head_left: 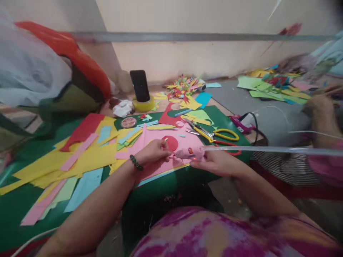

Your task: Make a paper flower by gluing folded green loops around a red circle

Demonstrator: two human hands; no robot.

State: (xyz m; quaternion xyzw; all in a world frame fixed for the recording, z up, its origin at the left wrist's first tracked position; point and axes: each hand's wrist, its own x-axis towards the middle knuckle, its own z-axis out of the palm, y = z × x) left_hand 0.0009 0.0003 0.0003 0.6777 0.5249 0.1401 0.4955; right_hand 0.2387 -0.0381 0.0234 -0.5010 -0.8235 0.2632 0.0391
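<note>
Right hand (219,162) holds glue gun (190,153) — left hand (154,152) near.

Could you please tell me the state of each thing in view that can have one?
Glue gun: held, red light lit.
Right hand: closed around the glue gun.
Left hand: by the glue gun's tip, exact grip unclear.
Phone: propped upright, screen dark.
Yellow tape roll: lying flat.
Yellow-handled scissors: lying down, not held.
Red paper circle: cut out, lying flat.
</note>
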